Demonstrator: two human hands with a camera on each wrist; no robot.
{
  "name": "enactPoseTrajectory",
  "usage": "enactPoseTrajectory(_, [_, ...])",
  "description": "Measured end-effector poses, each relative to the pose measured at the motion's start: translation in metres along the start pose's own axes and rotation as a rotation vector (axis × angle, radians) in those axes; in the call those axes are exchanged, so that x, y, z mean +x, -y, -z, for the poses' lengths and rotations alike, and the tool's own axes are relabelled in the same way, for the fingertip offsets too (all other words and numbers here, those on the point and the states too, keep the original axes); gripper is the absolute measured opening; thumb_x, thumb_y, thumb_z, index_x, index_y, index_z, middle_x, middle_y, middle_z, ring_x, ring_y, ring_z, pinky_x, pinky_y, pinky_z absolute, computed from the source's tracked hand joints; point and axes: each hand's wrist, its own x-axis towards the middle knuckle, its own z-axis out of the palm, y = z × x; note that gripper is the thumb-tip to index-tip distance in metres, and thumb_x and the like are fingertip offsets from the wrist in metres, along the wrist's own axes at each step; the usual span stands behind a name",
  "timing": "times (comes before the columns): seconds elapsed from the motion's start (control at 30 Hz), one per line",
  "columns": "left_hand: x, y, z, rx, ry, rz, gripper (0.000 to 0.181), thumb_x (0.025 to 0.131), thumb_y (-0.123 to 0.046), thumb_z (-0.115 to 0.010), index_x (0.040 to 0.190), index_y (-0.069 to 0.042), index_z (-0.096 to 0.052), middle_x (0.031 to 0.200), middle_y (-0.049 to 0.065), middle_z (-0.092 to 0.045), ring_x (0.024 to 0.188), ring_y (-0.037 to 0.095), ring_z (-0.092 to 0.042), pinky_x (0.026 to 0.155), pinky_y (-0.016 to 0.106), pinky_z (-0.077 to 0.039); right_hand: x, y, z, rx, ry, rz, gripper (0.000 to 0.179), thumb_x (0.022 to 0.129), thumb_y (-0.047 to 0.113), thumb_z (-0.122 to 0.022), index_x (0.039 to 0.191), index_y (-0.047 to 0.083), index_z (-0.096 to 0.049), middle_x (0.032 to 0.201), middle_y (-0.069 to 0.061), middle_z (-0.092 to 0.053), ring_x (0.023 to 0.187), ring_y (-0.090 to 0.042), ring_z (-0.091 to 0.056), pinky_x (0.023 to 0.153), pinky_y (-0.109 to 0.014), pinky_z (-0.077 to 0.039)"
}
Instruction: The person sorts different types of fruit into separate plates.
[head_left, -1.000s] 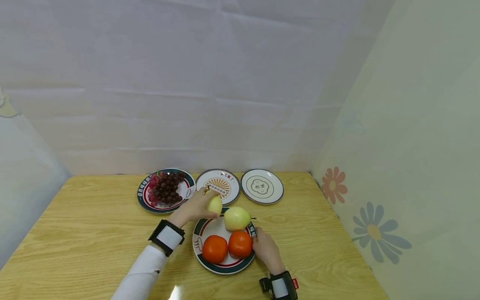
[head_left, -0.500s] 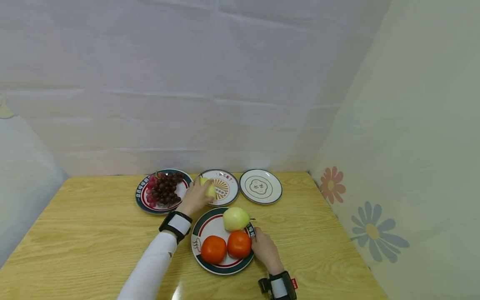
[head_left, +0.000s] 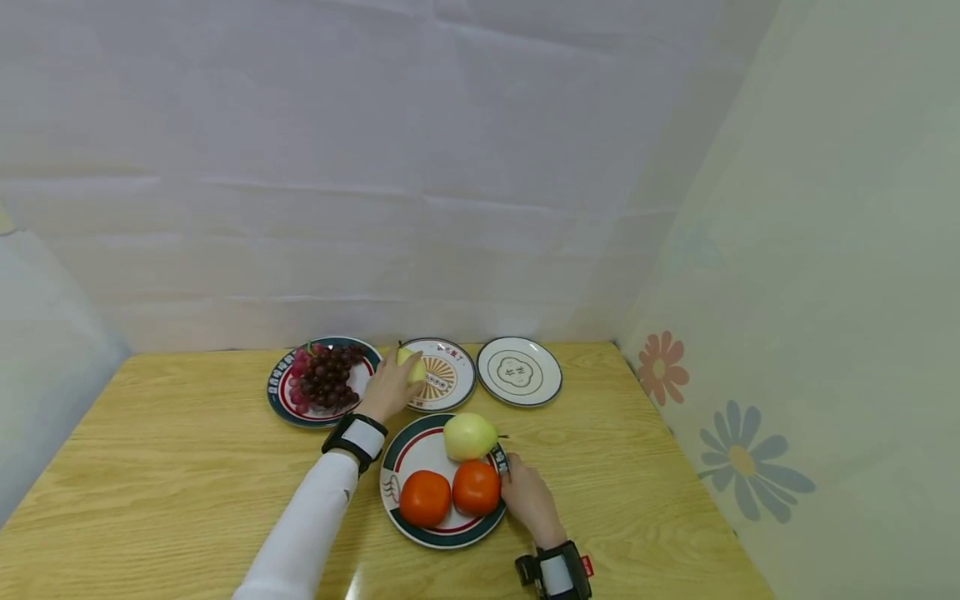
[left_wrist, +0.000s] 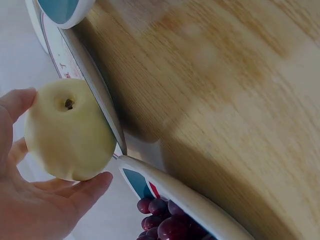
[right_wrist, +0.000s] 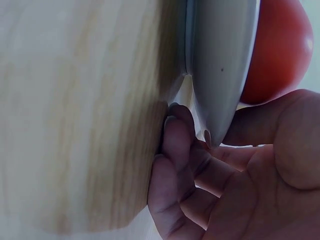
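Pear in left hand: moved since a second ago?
Yes: the held pear moved back and left in the head view, judged against the sunburst plate.

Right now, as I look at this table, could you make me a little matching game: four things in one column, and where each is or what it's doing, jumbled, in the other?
Column one:
1. Grapes
2. Red fruits
3. Left hand
4. Right hand

Column two:
A. Gripping the rim of the near plate
B. Lying on the left plate of the back row
C. Holding a pear
D. Side by side on the near plate

Right pairs: 1-B, 2-D, 3-C, 4-A.
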Motion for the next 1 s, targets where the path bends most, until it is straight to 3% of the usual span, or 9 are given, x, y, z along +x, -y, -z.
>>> enactPoseTrajectory(0.4, [-0.003,-0.003,0.008,0.094,0.023,-0.065,0.058,0.094,-0.038,-0.055,0.145,-0.015,-0.041,0.150,0.031,-0.026,0.133,0.051,-0.036,0.092,0.063,-0.044,0.001,0.000,0.000,-0.005,-0.005,0.006,0.028,0.093,0.007,-0.050,0.116,-0.007,-0.056,0.088,-0.018,-0.066,0.063,-0.018,-0.054,0.051,-0.029,-0.038])
enactPoseTrajectory(0.53, [-0.009,-0.013,0.012,0.111,0.016,-0.150,0.056,0.095,-0.038,-0.053,0.144,-0.013,-0.042,0.149,0.027,-0.032,0.135,0.047,-0.035,0.102,0.059,-0.039,0.000,0.001,0.001,-0.005,-0.006,0.007,0.028,0.093,0.007,-0.050,0.116,-0.008,-0.056,0.089,-0.019,-0.067,0.064,-0.019,-0.055,0.052,-0.031,-0.039])
enactPoseTrajectory(0.63, [-0.018,-0.028,0.014,0.056,0.040,-0.274,0.056,0.095,-0.038,-0.054,0.143,-0.012,-0.043,0.148,0.023,-0.037,0.136,0.042,-0.037,0.107,0.055,-0.035,0.000,0.001,0.002,-0.010,-0.006,0.006,0.028,0.093,0.007,-0.050,0.116,-0.007,-0.056,0.089,-0.019,-0.067,0.064,-0.019,-0.055,0.052,-0.031,-0.039])
enactPoseTrajectory(0.8, [-0.038,-0.051,0.013,-0.021,0.202,-0.460,0.063,0.091,-0.048,-0.056,0.144,-0.016,-0.042,0.149,0.018,-0.039,0.132,0.037,-0.045,0.104,0.051,-0.040,-0.001,0.002,0.002,0.005,0.003,-0.003,0.028,0.093,0.007,-0.050,0.117,-0.008,-0.056,0.086,-0.018,-0.066,0.062,-0.019,-0.052,0.050,-0.030,-0.036])
enactPoseTrajectory(0.93, [-0.049,-0.063,0.006,0.015,0.372,-0.524,0.069,0.088,-0.053,-0.059,0.146,-0.022,-0.038,0.152,0.014,-0.035,0.132,0.034,-0.046,0.105,0.048,-0.040,0.000,0.001,0.001,0.012,0.014,-0.009,0.030,0.093,0.007,-0.049,0.118,-0.008,-0.055,0.090,-0.019,-0.067,0.064,-0.019,-0.055,0.052,-0.031,-0.039])
enactPoseTrajectory(1.0, [-0.053,-0.066,0.003,0.050,0.408,-0.561,0.068,0.086,-0.050,-0.062,0.145,-0.023,-0.039,0.152,0.014,-0.035,0.133,0.033,-0.045,0.105,0.047,-0.041,0.000,0.000,0.000,0.006,0.015,-0.009,0.030,0.093,0.008,-0.050,0.119,-0.008,-0.055,0.093,-0.020,-0.067,0.067,-0.021,-0.058,0.053,-0.033,-0.041])
